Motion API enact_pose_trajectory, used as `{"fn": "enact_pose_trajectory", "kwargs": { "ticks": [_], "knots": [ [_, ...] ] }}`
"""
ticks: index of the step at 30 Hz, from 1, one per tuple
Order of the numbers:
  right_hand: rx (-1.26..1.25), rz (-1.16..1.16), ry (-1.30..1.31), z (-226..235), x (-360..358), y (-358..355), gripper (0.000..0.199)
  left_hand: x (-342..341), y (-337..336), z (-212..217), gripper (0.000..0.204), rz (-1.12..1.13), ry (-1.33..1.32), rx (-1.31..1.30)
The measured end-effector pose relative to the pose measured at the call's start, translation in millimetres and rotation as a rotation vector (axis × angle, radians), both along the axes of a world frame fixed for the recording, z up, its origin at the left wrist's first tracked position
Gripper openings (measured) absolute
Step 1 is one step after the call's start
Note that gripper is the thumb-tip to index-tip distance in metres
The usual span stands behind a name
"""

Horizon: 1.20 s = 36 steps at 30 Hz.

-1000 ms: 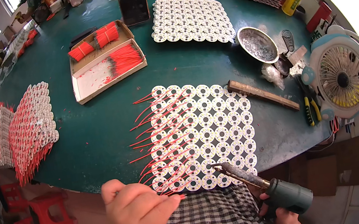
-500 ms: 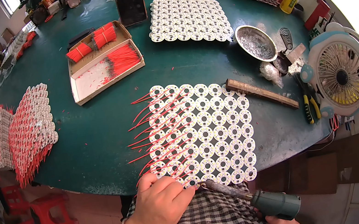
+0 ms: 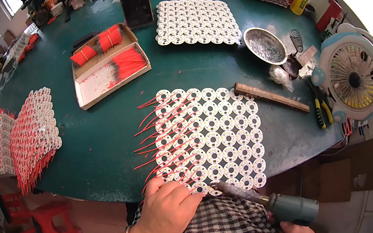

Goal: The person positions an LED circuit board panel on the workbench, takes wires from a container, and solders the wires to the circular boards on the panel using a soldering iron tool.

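A sheet of joined white ring-shaped circuit boards [image 3: 228,138] lies near the table's front edge. Thin red wires [image 3: 147,131] fan out leftward from its left columns. At the lower left corner my left hand [image 3: 169,210] is closed, thumb and fingers pressed together over the bottom row; whatever they pinch is hidden. My right hand [image 3: 300,232], partly seen at the bottom, grips a soldering iron [image 3: 289,208] with a green handle and a dark, crusted barrel. Its tip points left at the sheet's bottom row, just right of my left thumb; whether it touches is unclear.
A wooden bar [image 3: 273,97] rests across the sheet's upper right corner. Beyond are a box of red wires [image 3: 114,86], another ring-board sheet [image 3: 196,21] and a metal bowl [image 3: 265,46]. Pliers [image 3: 322,108] and a fan [image 3: 354,74] stand right; wired sheets [image 3: 34,129] pile up left.
The soldering iron has shifted a little to the right, its tip moving away from my left thumb. My left hand has stayed nearly in place.
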State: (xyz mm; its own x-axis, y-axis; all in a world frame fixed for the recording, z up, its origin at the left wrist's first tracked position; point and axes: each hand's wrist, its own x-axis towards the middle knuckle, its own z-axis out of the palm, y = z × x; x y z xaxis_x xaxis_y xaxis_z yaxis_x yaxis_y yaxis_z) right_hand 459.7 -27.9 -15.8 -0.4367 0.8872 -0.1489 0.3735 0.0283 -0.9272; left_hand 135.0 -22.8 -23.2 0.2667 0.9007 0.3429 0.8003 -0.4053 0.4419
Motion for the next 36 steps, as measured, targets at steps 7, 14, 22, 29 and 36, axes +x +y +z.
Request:
{"fn": "enact_pose_trajectory", "kwargs": {
  "ticks": [7, 14, 22, 29, 36],
  "knots": [
    [0.011, -0.336, 0.318, -0.4, -40.7, 22.7, 0.068, -6.5, -4.6, 3.6, 0.006, 0.002, 0.040, -0.063],
    [-0.016, -0.355, 0.379, -21.1, -11.8, 30.8, 0.065, -47.2, -10.1, 43.1, 0.014, 0.045, 0.021, -0.121],
    [-0.153, -0.385, 0.481, 11.1, -29.8, 65.1, 0.033, -46.6, 46.5, 40.2, 0.011, 0.133, -0.085, -0.067],
    [0.088, -0.220, 0.179, 44.8, -7.0, 134.5, 0.050, -35.0, 117.1, 45.1, 0.007, 0.156, -0.033, 0.081],
    [0.699, -0.244, -0.032, 89.7, -18.8, 195.7, 0.056, -36.9, 157.4, 19.3, 0.010, 0.066, 0.105, 0.181]
  ]
}}
